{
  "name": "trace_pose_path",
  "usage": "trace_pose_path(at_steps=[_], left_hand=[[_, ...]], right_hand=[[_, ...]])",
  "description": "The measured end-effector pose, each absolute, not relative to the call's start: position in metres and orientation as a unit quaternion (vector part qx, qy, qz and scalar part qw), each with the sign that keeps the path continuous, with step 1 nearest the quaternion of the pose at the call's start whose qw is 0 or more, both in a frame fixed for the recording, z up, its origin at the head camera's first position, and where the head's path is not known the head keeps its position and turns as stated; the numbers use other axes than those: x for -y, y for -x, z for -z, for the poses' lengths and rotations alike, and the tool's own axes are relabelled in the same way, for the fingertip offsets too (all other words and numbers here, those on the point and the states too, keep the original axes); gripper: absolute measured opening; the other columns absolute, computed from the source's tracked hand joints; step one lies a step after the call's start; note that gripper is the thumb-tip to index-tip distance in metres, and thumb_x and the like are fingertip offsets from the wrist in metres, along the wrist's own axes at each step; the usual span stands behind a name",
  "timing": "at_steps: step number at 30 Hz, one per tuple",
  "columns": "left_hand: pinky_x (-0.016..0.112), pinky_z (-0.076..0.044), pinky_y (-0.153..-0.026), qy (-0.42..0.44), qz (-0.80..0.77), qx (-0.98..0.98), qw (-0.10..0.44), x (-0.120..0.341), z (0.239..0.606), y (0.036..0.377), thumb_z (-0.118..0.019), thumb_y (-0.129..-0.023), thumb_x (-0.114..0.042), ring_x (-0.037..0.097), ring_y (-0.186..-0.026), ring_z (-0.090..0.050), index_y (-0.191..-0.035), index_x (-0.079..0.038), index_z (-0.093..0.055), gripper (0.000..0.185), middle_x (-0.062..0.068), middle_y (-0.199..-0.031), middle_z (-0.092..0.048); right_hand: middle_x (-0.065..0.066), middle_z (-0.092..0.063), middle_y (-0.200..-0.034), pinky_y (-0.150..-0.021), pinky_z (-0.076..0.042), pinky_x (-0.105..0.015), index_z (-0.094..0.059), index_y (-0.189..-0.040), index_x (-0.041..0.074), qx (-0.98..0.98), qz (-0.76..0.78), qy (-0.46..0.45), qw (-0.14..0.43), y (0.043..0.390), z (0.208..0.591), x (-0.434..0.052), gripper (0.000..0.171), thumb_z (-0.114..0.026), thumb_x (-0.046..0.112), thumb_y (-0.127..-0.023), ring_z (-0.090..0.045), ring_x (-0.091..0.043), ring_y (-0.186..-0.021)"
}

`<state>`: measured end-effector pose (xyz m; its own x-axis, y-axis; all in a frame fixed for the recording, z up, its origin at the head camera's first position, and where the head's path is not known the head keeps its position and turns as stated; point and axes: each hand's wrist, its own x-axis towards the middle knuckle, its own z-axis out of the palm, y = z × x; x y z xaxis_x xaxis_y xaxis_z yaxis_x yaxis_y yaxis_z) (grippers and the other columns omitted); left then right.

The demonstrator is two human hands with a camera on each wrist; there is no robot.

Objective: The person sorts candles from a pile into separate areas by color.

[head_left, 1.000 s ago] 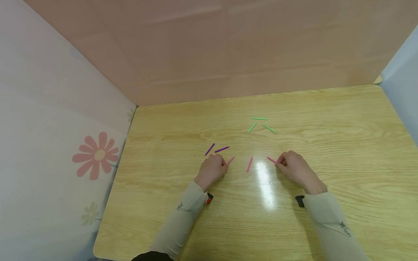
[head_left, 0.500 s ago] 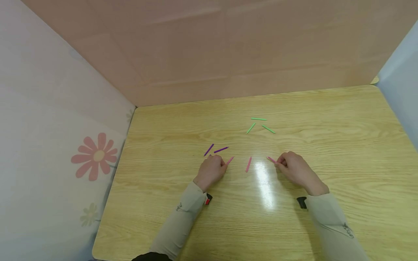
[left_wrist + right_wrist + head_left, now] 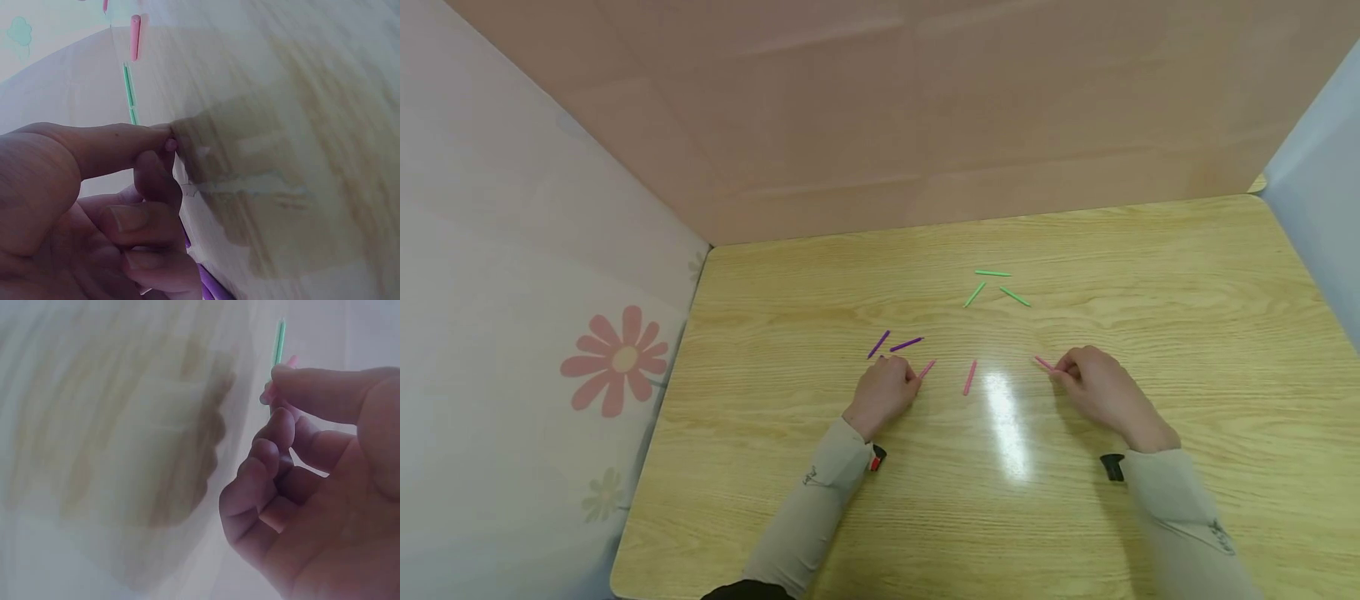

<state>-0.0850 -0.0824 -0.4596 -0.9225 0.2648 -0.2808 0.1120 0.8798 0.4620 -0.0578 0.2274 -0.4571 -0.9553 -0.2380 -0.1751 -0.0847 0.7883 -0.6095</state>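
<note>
My left hand (image 3: 883, 393) rests at the table and pinches a thin pink stick (image 3: 928, 368) with a pointed end. In the left wrist view only that stick's blunt end (image 3: 171, 145) shows between thumb and forefinger. To the right, my right hand (image 3: 1103, 390) holds a second pink stick (image 3: 1043, 364) between thumb and fingertips, tilted toward the upper left. A third pink stick (image 3: 970, 377) lies on the table between the hands. Just beyond the left knuckles are two purple sticks (image 3: 878, 344), and a purple tip peeks out beside the hand, mostly hidden.
Three green sticks (image 3: 993, 272) form a loose triangle farther back on the wooden table (image 3: 760, 333). A brown covered panel (image 3: 865, 125) stands along the back edge. On the left is a pale wall with a flower print (image 3: 625, 359).
My right hand has moved to the right with its pink stick, away from the middle one. The left hand has stayed in place, still pinching its stick.
</note>
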Motion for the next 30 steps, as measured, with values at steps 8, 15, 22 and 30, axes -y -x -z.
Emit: trace_pose_path(at_steps=[8, 15, 22, 30], left_hand=[[0.022, -0.037, -0.049, -0.088, -0.228, -0.953, 0.179, 0.082, 0.458, 0.085, -0.062, -0.092, -0.020, 0.011, -0.054, -0.048, -0.080, -0.006, -0.071, 0.021, 0.000, -0.065, -0.060], [0.022, -0.035, -0.046, -0.083, -0.231, -0.951, 0.186, 0.082, 0.457, 0.085, -0.063, -0.092, -0.018, 0.010, -0.051, -0.046, -0.079, -0.006, -0.072, 0.020, -0.001, -0.061, -0.057], [0.022, -0.034, -0.046, -0.085, -0.233, -0.950, 0.189, 0.082, 0.456, 0.084, -0.062, -0.092, -0.018, 0.009, -0.050, -0.045, -0.079, -0.005, -0.072, 0.021, -0.001, -0.060, -0.056], [0.021, -0.033, -0.046, -0.089, -0.227, -0.952, 0.185, 0.081, 0.456, 0.084, -0.062, -0.092, -0.018, 0.009, -0.050, -0.044, -0.081, -0.004, -0.072, 0.021, -0.001, -0.062, -0.056]], right_hand=[[-0.019, -0.062, -0.089, -0.067, -0.046, -0.041, -0.064, -0.096, -0.007, -0.944, 0.303, 0.070, 0.114, 0.057, 0.460, -0.247, 0.020, -0.058, 0.012, -0.094, -0.057, -0.026, -0.077], [-0.019, -0.063, -0.090, -0.068, -0.046, -0.041, -0.063, -0.098, -0.007, -0.947, 0.292, 0.046, 0.125, 0.057, 0.462, -0.261, 0.024, -0.056, 0.017, -0.096, -0.057, -0.027, -0.078], [-0.017, -0.065, -0.085, -0.063, -0.042, -0.033, -0.062, -0.096, -0.006, -0.947, 0.292, 0.041, 0.130, 0.058, 0.461, -0.264, 0.019, -0.057, 0.013, -0.094, -0.054, -0.021, -0.071], [-0.015, -0.066, -0.084, -0.064, -0.042, -0.032, -0.064, -0.095, -0.005, -0.945, 0.292, 0.032, 0.145, 0.060, 0.460, -0.266, 0.022, -0.059, 0.017, -0.094, -0.056, -0.021, -0.073]])
